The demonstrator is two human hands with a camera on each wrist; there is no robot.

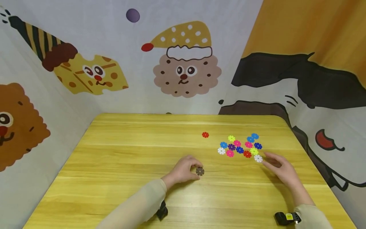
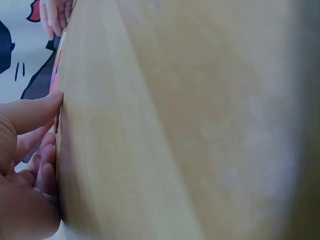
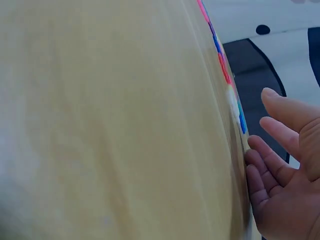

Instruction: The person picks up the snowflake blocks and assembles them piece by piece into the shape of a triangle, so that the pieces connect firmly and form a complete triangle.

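Observation:
In the head view, my left hand (image 1: 184, 170) curves its thumb and forefinger round a brown notched plastic disc (image 1: 199, 171), with the fingertips right at its edges. The brown disc (image 2: 56, 124) shows edge-on beside the fingers in the left wrist view. My right hand (image 1: 281, 168) hovers over the table's right side, thumb and forefinger spread. Its thumb tip comes close to a white disc (image 1: 258, 158) at the near right end of a loose group. A yellow disc (image 1: 254, 151) and a red disc (image 1: 247, 154) lie beside that white one.
Several more notched discs lie flat in the group, among them a purple disc (image 1: 231, 147) and a light blue disc (image 1: 254, 136). A single red disc (image 1: 205, 135) sits apart to the left. The wooden table (image 1: 114, 152) meets a cartoon-printed cloth (image 1: 120, 105) behind.

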